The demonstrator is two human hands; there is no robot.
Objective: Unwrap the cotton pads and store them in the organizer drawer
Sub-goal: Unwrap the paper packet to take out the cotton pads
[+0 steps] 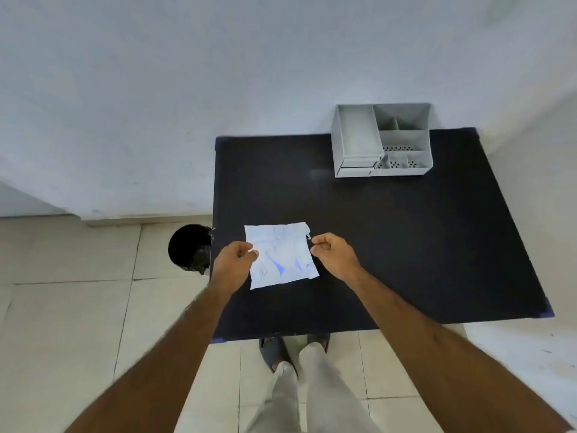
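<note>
over the near left part of a black table top (pixel 406 245), a white packet of cotton pads (pixel 282 256) is held between two bare hands. the packet is a flat, roughly square wrapper with blue print on its lower half, and its top right corner looks torn or frayed. whether it rests on the table or hangs just above it cannot be told.

the left hand (pixel 235 260) pinches the packet's left edge, thumb and fingers closed together on the wrapper. the right hand (pixel 332 250) is curled at the packet's upper right edge, its fingers drawn in tight; it seems to nip a small strip of the wrapper at the torn corner, though the contact is too small to make out clearly. both forearms reach in from the bottom of the view.

well apart from the packet, at the far right of the table against the pale wall (pixel 187 89), stands a grey organizer (pixel 382 140). it has open compartments on top, some with perforated floors, and a small drawer (pixel 357 164) at its front left, pushed in.

left of the table, on the tiled floor (pixel 78 307), sits a round black bin (pixel 189 248), close to the table's edge. below the table's near edge the person's light trousers (pixel 312 385) and dark sandals (pixel 273 351) show.
</note>
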